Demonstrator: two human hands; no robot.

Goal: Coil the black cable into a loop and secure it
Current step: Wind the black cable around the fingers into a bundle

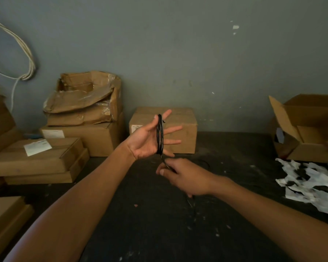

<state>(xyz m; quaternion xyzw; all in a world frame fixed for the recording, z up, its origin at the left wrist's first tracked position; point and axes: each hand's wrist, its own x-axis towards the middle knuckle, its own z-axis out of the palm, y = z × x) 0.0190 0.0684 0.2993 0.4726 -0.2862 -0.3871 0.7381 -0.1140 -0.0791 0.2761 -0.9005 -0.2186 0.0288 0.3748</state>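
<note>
My left hand [147,140] is raised palm up over the dark table, fingers spread. The black cable [160,134] is wound in several turns around those fingers, forming a narrow upright coil. From the coil's lower end a strand runs down to my right hand [186,176], which pinches it just below and to the right of the left hand. More slack cable [204,163] loops on the table behind the right hand, and a further bit trails down beneath that hand.
Stacked cardboard boxes [80,118] stand at the left and a closed box [178,129] behind my hands. An open box [309,127] sits at the right, with torn white paper [311,184] in front of it. White cords [25,59] hang on the wall.
</note>
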